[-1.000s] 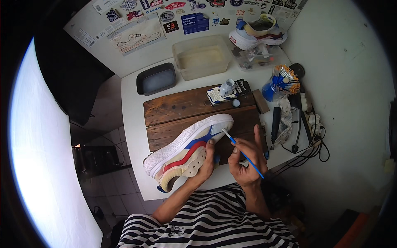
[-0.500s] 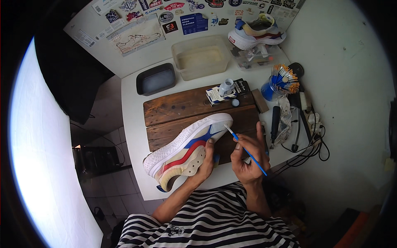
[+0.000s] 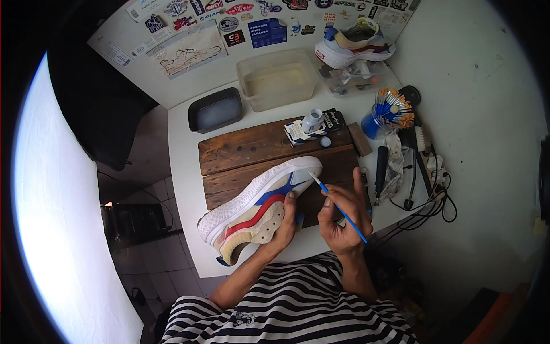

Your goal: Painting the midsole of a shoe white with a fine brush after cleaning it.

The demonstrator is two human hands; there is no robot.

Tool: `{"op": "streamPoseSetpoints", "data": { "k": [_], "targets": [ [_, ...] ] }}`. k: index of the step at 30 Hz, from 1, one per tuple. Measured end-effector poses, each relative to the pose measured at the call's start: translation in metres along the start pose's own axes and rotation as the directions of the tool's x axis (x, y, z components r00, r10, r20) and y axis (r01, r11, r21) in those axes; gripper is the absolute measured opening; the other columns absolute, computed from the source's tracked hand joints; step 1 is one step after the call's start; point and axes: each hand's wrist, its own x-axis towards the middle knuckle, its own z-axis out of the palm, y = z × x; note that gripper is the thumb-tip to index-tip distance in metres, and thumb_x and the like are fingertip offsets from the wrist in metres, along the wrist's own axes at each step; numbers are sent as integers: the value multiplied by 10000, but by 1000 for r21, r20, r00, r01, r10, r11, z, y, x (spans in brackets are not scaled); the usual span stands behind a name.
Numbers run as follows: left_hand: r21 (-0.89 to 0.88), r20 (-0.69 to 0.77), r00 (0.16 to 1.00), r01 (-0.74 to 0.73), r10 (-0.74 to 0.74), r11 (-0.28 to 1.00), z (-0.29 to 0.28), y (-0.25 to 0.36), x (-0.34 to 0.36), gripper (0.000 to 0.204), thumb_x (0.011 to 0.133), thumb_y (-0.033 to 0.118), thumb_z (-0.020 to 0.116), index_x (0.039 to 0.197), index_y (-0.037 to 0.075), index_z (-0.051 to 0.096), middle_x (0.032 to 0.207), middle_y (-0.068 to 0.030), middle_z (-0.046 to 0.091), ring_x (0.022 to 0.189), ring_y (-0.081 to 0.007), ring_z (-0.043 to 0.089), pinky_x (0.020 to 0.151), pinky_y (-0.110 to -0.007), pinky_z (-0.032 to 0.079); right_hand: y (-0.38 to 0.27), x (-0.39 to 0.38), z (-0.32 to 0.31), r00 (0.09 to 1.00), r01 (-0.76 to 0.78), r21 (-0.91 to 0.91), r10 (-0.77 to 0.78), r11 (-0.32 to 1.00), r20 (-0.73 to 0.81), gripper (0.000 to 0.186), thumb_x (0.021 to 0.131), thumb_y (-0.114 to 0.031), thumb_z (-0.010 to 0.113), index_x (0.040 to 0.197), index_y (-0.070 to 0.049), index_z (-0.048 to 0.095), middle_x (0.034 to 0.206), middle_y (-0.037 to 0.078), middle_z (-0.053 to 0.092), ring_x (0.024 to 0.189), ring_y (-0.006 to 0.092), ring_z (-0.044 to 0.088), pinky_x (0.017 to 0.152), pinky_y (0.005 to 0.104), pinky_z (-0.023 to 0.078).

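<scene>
A cream sneaker [image 3: 266, 206] with red and blue panels and a white sole lies tilted on its side over the brown wooden board [image 3: 235, 150]. My left hand [image 3: 286, 226] grips it, thumb on the upper near the blue panel, the other fingers hidden by the shoe. Pinched in my right hand [image 3: 345, 221] is a thin blue paintbrush [image 3: 339, 208]. Its pale tip meets the light grey-blue toe area; whether it presses there I cannot tell. Beyond the shoe, an uncapped small bottle [image 3: 313, 121] stands by a box, its round cap [image 3: 325, 141] lying beside it.
Behind the board stand a dark tray [image 3: 216, 110] and a clear plastic tub [image 3: 277, 80] of liquid. A second sneaker [image 3: 356, 45] rests on a clear box at the back right. Farther right are a blue brush cup [image 3: 375, 125], a black-handled tool [image 3: 380, 172] and tangled cables [image 3: 441, 200].
The brush tip has shifted very slightly left on the toe area, with my right hand following. My left hand and the sneaker stay in practically the same place.
</scene>
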Motion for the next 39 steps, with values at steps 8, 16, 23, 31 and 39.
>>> {"op": "streamPoseSetpoints", "data": {
  "k": [8, 16, 23, 31, 39],
  "targets": [
    [64, 38, 997, 65, -68, 996, -2, 9, 0, 385, 1077, 434, 539, 970, 71, 612, 823, 0, 553, 735, -118, 522, 649, -308, 446, -4, -3, -1, 999, -11, 25, 10, 1000, 48, 193, 879, 41, 666, 1065, 21, 614, 853, 145, 715, 779, 267, 747, 1105, 701, 408],
    [9, 28, 1000, 14, -14, 1000, -2, 6, 0, 355, 1075, 406, 553, 948, 76, 593, 813, 12, 536, 725, -109, 508, 633, -304, 429, -6, 1, 0, 997, -19, -8, 20, 1000, 81, 127, 918, 41, 623, 1042, 15, 615, 907, 147, 724, 851, 277, 753, 1103, 688, 430],
    [32, 27, 998, 56, -57, 998, -2, 4, 1, 370, 1082, 409, 536, 899, 92, 584, 751, 15, 504, 670, -111, 485, 594, -310, 407, 0, 1, 1, 999, -8, -10, 8, 1000, 37, 207, 860, 51, 668, 1056, 18, 609, 854, 144, 713, 782, 262, 746, 1102, 684, 426],
    [-7, 36, 998, 56, -56, 998, -2, 9, -1, 376, 1084, 404, 532, 883, 92, 590, 738, 20, 503, 657, -107, 482, 581, -308, 400, -4, -2, -1, 997, -3, 18, 2, 1000, 79, 204, 871, 42, 662, 1067, 20, 609, 871, 155, 716, 786, 272, 746, 1093, 672, 446],
    [8, 32, 999, -1, 1, 1000, 1, -2, 4, 381, 1084, 417, 530, 896, 93, 598, 734, 20, 502, 649, -104, 479, 574, -304, 393, -2, -4, -1, 995, -16, 56, 11, 998, 96, 211, 871, 36, 664, 1074, 14, 610, 877, 154, 721, 789, 272, 748, 1094, 684, 437]
  ]
}}
